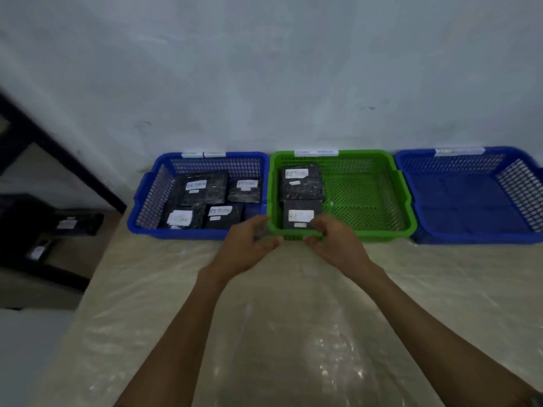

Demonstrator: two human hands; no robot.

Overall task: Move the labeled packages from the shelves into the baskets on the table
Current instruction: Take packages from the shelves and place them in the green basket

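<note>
Left hand (249,245): fingers loosely curved and apart, holding nothing visible; poised at the near-left corner of the green basket (402,227).
Right hand (333,242): fingers curled at the same basket's near rim; blur hides whether they grip the rim or hold nothing.
Near package (299,214): lies flat inside the green basket, just behind the rim between both hands, label up, presumably so it can be read.
Far package (302,183): flat behind it along the left wall; filling one side leaves the right half free.
Left blue basket (147,227): four packages, labels up.
Right blue basket (470,237): no package seen.
Bench (279,318): carries all three baskets in a row against the wall.
Shelves (17,136): at far left; shelf packages (76,223) await moving, so the task is judged partway done.
</note>
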